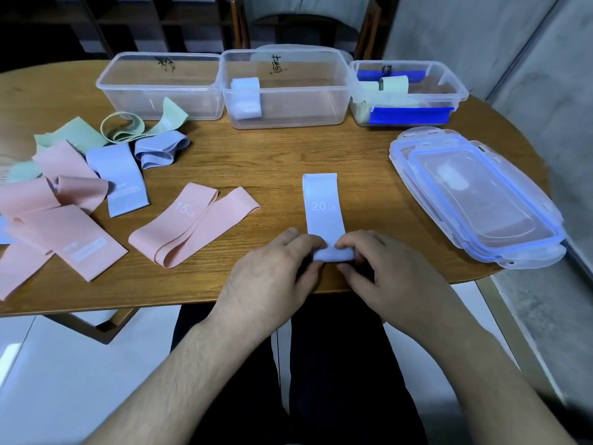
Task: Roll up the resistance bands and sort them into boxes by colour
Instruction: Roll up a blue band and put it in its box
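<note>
blue band [322,207] roll just started at near end; left hand [276,271] and right hand [385,268] pinch it, probably loose. keep edges square, roll tight.

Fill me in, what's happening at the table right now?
A person is rolling up a light blue band marked 20 LB from its near end, the left hand and right hand both pinching the roll at the table edge. The middle box already holds one rolled blue band; the left box looks empty, and the right box holds green bands. Pink, blue and green bands still lie unrolled on the left.
</note>
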{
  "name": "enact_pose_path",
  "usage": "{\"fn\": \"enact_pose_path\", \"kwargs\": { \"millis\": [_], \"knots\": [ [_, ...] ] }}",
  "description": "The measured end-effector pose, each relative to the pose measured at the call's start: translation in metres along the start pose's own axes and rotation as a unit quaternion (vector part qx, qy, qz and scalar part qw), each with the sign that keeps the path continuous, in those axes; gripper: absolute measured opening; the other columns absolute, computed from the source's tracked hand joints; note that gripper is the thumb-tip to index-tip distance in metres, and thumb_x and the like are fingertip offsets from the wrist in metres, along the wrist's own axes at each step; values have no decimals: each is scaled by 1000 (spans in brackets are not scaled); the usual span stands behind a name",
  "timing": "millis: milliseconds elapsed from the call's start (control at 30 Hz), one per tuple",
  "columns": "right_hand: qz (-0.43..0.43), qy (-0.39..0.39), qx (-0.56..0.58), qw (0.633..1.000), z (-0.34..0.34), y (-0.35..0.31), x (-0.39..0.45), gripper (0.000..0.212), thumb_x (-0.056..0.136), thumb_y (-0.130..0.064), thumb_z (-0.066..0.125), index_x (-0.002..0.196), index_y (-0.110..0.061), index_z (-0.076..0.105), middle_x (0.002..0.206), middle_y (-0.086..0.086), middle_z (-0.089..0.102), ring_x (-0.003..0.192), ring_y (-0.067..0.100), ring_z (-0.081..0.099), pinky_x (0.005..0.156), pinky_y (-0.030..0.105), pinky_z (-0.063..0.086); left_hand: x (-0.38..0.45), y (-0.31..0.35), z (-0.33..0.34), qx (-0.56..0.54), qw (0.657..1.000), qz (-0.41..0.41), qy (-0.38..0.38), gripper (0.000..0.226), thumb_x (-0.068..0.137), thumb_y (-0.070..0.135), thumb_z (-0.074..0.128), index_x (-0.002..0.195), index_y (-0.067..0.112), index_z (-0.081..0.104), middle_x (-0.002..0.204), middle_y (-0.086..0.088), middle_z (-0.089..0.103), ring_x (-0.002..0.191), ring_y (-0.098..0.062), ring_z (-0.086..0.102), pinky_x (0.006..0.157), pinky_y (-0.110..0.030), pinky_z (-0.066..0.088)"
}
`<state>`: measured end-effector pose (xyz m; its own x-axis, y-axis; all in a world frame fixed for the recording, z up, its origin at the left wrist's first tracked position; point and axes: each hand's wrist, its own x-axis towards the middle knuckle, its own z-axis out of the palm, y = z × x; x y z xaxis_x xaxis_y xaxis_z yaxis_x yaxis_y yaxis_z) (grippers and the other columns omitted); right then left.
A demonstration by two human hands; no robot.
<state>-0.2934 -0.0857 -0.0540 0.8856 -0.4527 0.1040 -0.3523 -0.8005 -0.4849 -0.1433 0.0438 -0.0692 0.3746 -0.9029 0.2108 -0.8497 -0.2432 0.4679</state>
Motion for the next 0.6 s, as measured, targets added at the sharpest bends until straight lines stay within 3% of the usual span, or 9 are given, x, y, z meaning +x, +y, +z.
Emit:
{"fn": "enact_pose_path", "kwargs": {
  "millis": [100,233,367,600],
  "knots": [
    [3,-6,0,1000,-1,0,4,18,97,-27,56,115,-26,58,98,-11,58,86,7,52,70,28,45,0,1,-1,3,1000,3,5,34,92,48,42,121,36,55,106,13,58,83,-21,66,57,-38,53],
    [14,-16,2,1000,-3,1,8,20,99,-28,54,118,-26,59,102,-13,59,91,6,53,75,25,44,-2,2,-1,-1,1000,-5,5,27,92,44,46,118,41,46,109,15,58,83,-21,65,56,-39,53],
    [21,-11,11,1000,-3,1,11,23,98,-28,54,120,-26,59,104,-12,60,92,6,54,77,29,47,1,2,0,-6,1000,-17,2,23,93,39,48,116,40,48,109,15,57,83,-19,65,57,-39,53],
    [14,-4,26,1000,-4,6,9,22,95,-32,57,116,-35,51,92,-14,53,86,6,51,67,26,44,8,1,-3,-5,998,-52,-24,27,96,38,49,123,39,53,116,16,58,91,-17,64,66,-36,51]
  ]
}}
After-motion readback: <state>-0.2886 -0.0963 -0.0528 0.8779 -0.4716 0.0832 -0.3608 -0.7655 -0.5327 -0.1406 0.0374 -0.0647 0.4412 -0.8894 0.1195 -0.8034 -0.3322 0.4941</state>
